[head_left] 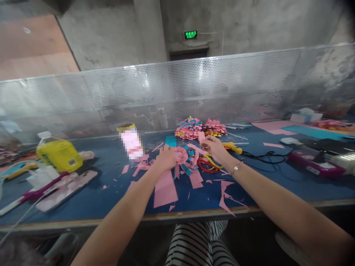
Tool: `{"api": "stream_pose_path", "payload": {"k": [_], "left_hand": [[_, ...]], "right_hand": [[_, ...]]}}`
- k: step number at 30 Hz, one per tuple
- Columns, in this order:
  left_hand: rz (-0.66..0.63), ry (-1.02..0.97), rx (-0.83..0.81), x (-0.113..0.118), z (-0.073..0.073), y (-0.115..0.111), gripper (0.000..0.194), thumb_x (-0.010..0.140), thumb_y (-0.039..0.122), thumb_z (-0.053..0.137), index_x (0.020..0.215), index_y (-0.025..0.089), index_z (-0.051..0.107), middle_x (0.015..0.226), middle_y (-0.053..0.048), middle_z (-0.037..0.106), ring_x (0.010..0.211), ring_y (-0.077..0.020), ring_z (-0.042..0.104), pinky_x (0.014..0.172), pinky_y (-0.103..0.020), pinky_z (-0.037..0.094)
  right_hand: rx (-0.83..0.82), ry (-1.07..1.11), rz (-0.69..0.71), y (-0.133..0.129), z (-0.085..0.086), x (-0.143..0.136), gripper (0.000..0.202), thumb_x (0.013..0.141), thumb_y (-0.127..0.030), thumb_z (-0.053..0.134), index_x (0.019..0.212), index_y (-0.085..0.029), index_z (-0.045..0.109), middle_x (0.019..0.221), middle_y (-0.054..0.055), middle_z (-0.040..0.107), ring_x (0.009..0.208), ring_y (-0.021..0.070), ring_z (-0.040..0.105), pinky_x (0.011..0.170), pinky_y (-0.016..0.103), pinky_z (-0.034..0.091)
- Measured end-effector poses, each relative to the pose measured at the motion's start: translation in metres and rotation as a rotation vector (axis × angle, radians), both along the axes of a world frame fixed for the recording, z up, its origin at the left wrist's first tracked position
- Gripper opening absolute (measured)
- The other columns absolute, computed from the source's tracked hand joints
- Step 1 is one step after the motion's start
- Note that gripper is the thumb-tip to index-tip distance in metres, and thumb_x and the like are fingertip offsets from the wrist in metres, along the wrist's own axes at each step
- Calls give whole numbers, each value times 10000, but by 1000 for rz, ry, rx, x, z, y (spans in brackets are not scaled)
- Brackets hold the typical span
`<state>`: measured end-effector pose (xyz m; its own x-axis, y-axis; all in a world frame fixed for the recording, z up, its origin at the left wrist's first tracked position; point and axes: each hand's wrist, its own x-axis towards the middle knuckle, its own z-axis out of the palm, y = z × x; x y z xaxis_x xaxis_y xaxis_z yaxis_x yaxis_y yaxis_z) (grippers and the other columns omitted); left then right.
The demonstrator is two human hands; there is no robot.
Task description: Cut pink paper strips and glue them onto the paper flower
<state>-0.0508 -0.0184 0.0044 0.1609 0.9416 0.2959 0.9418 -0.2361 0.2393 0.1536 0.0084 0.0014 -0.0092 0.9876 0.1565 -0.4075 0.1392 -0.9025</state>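
Note:
My left hand (165,157) is closed on the near-left side of a round pink paper flower (181,155), low over the table. Pink and blue paper strips spread out around and under the flower. My right hand (214,147) pinches a small pink paper piece (201,138) between thumb and fingers, a little above and right of the flower. Scissors with red and yellow handles (208,167) lie among the scraps below my right hand. Close to my left forearm is a flat pink paper sheet (165,190). A yellow-handled tool (233,147) with a black cord rests just beyond my right hand.
Fringed paper flowers (189,128) stand at the back before a perforated metal screen (155,99). On the left are a yellow bottle (59,153) and a phone (66,192). A purple power strip (314,164) sits right. Pink offcuts (226,195) litter the blue tabletop (116,201).

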Motion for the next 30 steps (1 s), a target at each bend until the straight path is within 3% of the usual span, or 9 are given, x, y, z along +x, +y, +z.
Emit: {"api": "stream_pose_path", "payload": {"k": [3, 5, 8, 11, 17, 21, 26, 30], "left_hand": [[76, 219, 23, -11, 7, 0, 363, 652, 128, 500, 1015, 145, 511, 1114, -192, 421, 1051, -348, 380, 794, -441, 363], [106, 250, 57, -19, 10, 1, 322, 675, 98, 451, 980, 159, 532, 1109, -188, 438, 1050, -343, 391, 786, -449, 363], [145, 80, 74, -29, 9, 11, 246, 655, 70, 455, 854, 162, 567, 1021, -169, 508, 1035, -327, 433, 832, -456, 326], [99, -214, -11, -35, 1, 28, 70, 598, 100, 539, 598, 170, 536, 763, -111, 568, 931, -288, 517, 828, -371, 339], [144, -317, -124, -33, -9, 44, 282, 597, 286, 591, 404, 198, 406, 416, 0, 399, 606, -211, 536, 605, -276, 366], [125, -452, -162, -31, -10, 42, 170, 489, 185, 639, 525, 189, 474, 446, 41, 431, 524, -156, 496, 517, -237, 331], [61, -772, -93, -24, -10, 37, 343, 470, 114, 628, 788, 173, 513, 580, 60, 474, 505, -96, 466, 493, -206, 342], [31, -972, -40, -17, -6, 34, 435, 472, 121, 662, 864, 174, 480, 687, 51, 468, 538, -65, 450, 502, -188, 360]], "right_hand": [[3, -26, -20, 3, 0, 2, 300, 462, -237, 684, 611, -189, 427, 568, -62, 505, 559, 77, 496, 522, 206, 366], [14, -48, -31, 4, -1, 3, 290, 470, -244, 679, 612, -188, 433, 566, -60, 502, 554, 75, 483, 511, 203, 355], [42, -71, -32, 5, -2, 3, 268, 491, -254, 664, 611, -188, 434, 572, -58, 499, 538, 70, 464, 502, 206, 347], [41, -81, -21, 4, -2, 3, 261, 498, -248, 653, 612, -193, 424, 579, -55, 511, 542, 76, 481, 522, 216, 368], [-19, -77, 35, 0, 1, 3, 258, 510, -218, 631, 610, -203, 394, 571, -54, 516, 567, 100, 543, 584, 248, 434], [-80, -183, 21, 2, -3, 4, 223, 544, -198, 606, 621, -204, 397, 599, -40, 535, 590, 116, 563, 561, 254, 445], [-152, -233, 9, 8, -10, 1, 200, 554, -173, 595, 613, -200, 406, 617, -24, 542, 601, 123, 574, 554, 261, 457], [-54, -148, -25, 9, -9, 4, 222, 562, -216, 607, 637, -209, 398, 661, -21, 545, 657, 130, 568, 593, 276, 467]]}}
